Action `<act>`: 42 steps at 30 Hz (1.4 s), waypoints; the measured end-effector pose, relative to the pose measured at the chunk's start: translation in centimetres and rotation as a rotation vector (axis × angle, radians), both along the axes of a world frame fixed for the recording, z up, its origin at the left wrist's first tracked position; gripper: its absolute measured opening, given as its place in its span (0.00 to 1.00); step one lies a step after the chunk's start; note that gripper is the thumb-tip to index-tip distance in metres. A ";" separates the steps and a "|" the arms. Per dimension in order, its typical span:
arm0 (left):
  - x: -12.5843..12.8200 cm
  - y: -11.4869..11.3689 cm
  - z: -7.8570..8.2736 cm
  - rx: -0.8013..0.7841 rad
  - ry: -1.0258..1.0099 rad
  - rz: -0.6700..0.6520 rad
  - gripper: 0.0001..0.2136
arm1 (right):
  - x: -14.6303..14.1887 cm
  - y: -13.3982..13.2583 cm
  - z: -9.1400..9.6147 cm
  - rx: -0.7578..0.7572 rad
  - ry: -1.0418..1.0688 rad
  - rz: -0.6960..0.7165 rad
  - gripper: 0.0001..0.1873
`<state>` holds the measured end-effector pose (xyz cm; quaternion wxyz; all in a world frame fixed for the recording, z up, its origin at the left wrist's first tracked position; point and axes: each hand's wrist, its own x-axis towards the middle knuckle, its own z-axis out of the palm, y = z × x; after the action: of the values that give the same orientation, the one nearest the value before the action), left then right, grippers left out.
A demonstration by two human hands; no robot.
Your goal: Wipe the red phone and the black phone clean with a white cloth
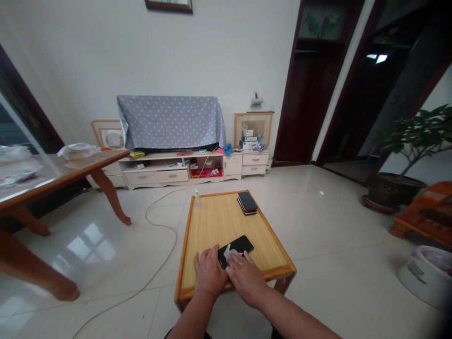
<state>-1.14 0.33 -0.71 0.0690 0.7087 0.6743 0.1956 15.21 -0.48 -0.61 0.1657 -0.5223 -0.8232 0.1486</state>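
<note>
Okay, a black smartphone (236,251) is lying under my right hand (246,278), whose open fingers are spreading across it, seemingly pinning it down, while my open left hand (209,271) is pressing just beside it near the front edge of the low wooden table (278,262); beyond my hands, stacked phones (247,202) and a small spray bottle (198,199) are sitting toward the far edge

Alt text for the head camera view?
The left hand and right hand rest on a black smartphone at the near edge of a wooden table. Stacked phones and a small bottle sit at its far edge; a cream cabinet stands beyond.
</note>
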 end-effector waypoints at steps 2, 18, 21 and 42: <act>0.0 0.0 0.2 -0.009 0.002 0.000 0.31 | 0.4 0.6 0.2 -0.007 -0.022 -0.094 0.30; -0.1 0.2 0.3 -0.022 -0.024 0.008 0.33 | -0.1 2.2 0.7 -0.041 -0.064 -0.238 0.32; -0.1 0.2 0.2 -0.028 -0.035 0.016 0.30 | -1.2 1.3 0.6 -0.048 -0.002 -0.016 0.31; -0.6 0.5 -1.1 0.040 -0.081 0.025 0.34 | -2.8 2.9 0.8 -0.108 0.022 -0.098 0.31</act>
<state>-1.75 0.80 -1.86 0.0797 0.6929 0.6759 0.2383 12.40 2.40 0.16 0.1533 -0.5686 -0.7854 0.1903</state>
